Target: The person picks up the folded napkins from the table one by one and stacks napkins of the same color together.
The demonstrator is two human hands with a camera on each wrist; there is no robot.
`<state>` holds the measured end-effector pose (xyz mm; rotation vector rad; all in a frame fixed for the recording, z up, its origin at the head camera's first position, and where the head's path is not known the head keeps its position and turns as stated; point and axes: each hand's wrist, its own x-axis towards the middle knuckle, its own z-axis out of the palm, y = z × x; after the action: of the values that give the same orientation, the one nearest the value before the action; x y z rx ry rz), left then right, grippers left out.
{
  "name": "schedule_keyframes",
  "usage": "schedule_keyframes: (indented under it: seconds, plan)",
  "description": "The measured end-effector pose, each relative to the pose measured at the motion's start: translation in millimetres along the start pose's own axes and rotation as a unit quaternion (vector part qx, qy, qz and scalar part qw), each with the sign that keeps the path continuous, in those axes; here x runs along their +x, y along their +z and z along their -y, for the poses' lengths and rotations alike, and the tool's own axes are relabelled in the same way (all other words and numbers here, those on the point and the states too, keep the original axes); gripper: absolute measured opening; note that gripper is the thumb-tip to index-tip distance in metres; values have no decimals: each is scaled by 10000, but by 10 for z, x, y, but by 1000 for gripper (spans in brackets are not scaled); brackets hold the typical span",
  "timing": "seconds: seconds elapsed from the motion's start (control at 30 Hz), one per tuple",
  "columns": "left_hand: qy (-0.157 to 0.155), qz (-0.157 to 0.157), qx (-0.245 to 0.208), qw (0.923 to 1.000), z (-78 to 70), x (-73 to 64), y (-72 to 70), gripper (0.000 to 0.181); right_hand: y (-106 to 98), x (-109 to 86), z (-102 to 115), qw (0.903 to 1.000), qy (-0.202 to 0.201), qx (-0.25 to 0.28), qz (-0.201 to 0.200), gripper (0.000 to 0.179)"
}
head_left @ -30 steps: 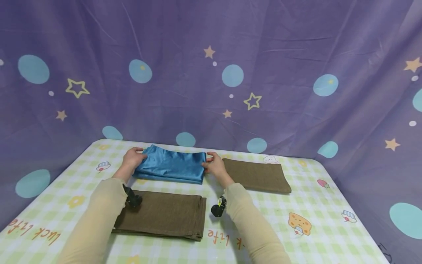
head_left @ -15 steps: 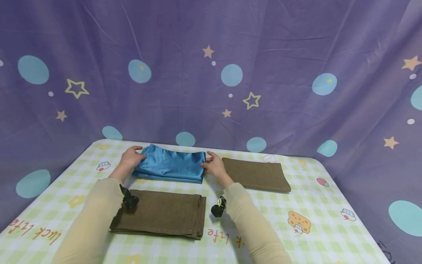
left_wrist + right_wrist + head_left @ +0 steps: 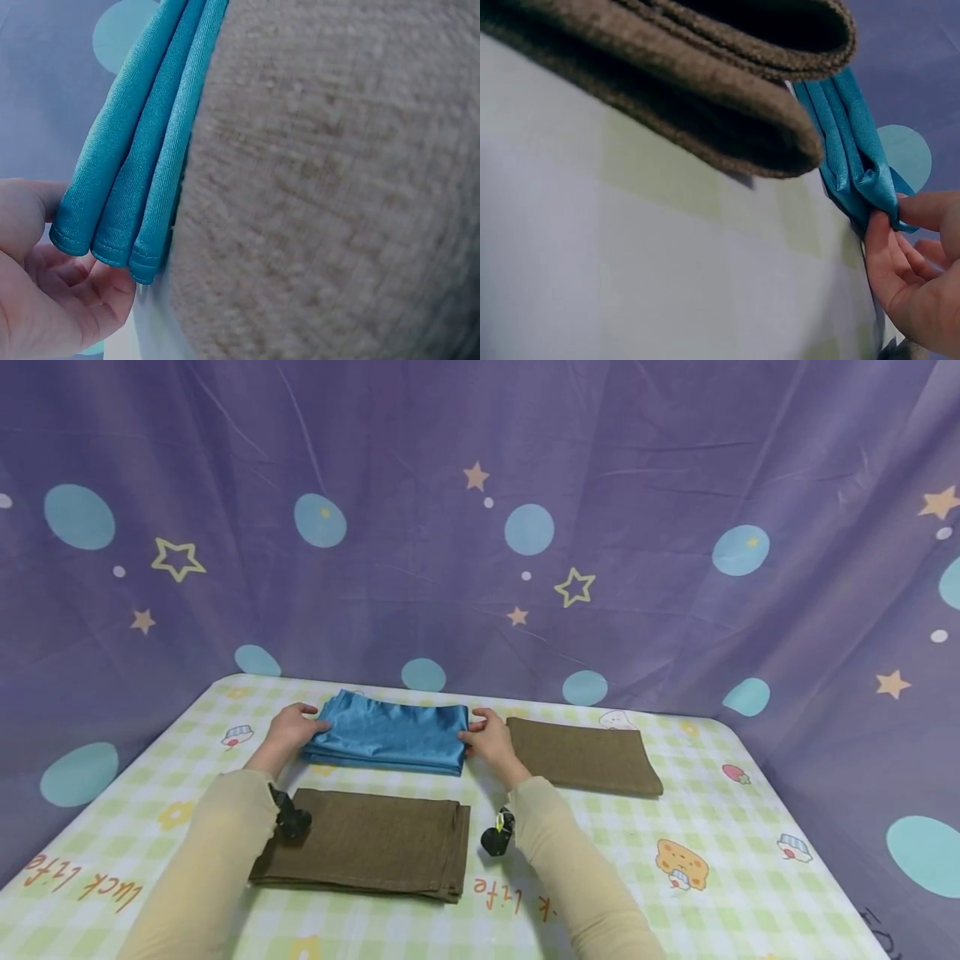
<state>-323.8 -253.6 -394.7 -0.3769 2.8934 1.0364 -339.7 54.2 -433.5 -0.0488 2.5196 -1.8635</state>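
A folded shiny blue cloth (image 3: 390,735) lies toward the back of the table, several layers showing at its left end in the left wrist view. My left hand (image 3: 291,731) is at that end, its thumb over the top layer and its fingers (image 3: 112,296) curled below the folded edges. At the opposite end, my right hand (image 3: 491,739) pinches the folds between thumb and fingers (image 3: 889,262). In front of the blue cloth lies a folded brown cloth (image 3: 367,843), partly under the left wrist. Another folded brown cloth (image 3: 585,758) sits to the right of my right hand.
A green-and-white checked tablecloth (image 3: 600,860) with printed cartoons and lettering covers the table. Behind it hangs a purple curtain (image 3: 420,568) with stars and dots, close along the table's back edge.
My left hand has slid slightly left along the end of the blue cloth. The right hand and all the cloths stay practically where they were.
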Motion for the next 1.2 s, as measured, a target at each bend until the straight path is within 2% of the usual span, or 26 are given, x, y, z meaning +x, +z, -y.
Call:
schedule_keyframes:
  seconds: [0.27,0.47,0.67,1.0,1.2]
  plan:
    - [293,409,-185,9986,84,-39,-80,65,-19,-11,6,9989,241,324,233,62]
    - [455,402,-171,9980,142,-68,-103,63,-33,-42,10,9986,281,316,305,58]
    - [276,293,-95,9991,144,-77,-63,59,-26,-82,9,9983,300,272,411,58]
    - [150,366,-712,9967,203,-82,-54,62,-67,-166,-8,9977,371,405,397,58]
    - [138,608,-1026,9928,230,-172,-118,65,-74,-250,4,9964,439,617,373,60]
